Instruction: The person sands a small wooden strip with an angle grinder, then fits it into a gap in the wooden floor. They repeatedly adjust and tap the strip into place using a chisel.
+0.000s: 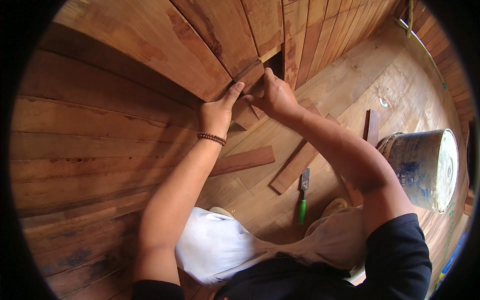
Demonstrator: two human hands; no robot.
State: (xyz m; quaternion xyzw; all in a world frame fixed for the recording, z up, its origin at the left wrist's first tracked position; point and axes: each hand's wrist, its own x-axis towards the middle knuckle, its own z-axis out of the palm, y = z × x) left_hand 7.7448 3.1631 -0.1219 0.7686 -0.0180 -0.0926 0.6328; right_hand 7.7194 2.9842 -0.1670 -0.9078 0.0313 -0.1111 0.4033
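Observation:
Both my hands grip a short wooden plank [251, 75] at the lower end of the upright wall boards [200, 35]. My left hand [216, 112], with a brown bead bracelet at its wrist, has its thumb on the plank's near edge; its other fingers are hidden underneath. At the plank's right side is my right hand [276, 97], with its fingers bent around the edge. A dark gap [275, 64] shows between the boards just beyond my right hand. Whether the plank touches the boards above it, I cannot tell.
Loose wood strips [245, 160] lie on the plank floor [240, 192] below my arms. Between my feet rests a green-handled chisel [302, 202]. A paint-stained bucket [420, 167] stands at the right, near another short wood piece [371, 126]. Horizontal boards [85, 145] line the left.

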